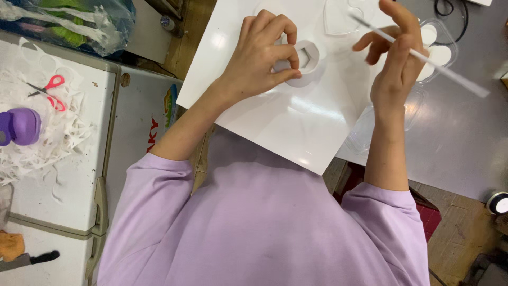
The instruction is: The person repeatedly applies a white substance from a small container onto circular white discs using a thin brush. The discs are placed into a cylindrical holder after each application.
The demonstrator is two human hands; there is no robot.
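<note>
Left fingers: the left hand (263,55) has its fingers (288,52) curled narrowly around a small white paper ring (307,62) with a hexagonal hole, pinching its near-left edge; the ring rests on the white board (275,122).

Right fingers: the right hand (394,63) pinches a thin white paper strip (423,55) between thumb and forefinger, the other fingers (399,18) raised and loosely spread.

Strip axis: its long axis runs diagonally, from upper left above the board to lower right past the hand and over the grey tabletop (465,132); the free upper-left end points toward the ring.

Key relation: the ring lies to the left of the right hand, well clear of the strip's tip; the left hand is already on the ring, so it is the nearer one, and the strip is held raised off the board.

Under the hands: the glossy white board lies tilted, overhanging the tabletop edge toward the person's lilac sleeves (159,180).

Near the right hand: a clear plastic tray (418,100) holding white paper rounds (439,53).

Far left: a white surface strewn with paper scraps (58,137), red-handled scissors (50,90), a purple punch (21,126) and a black-handled knife (32,259).
</note>
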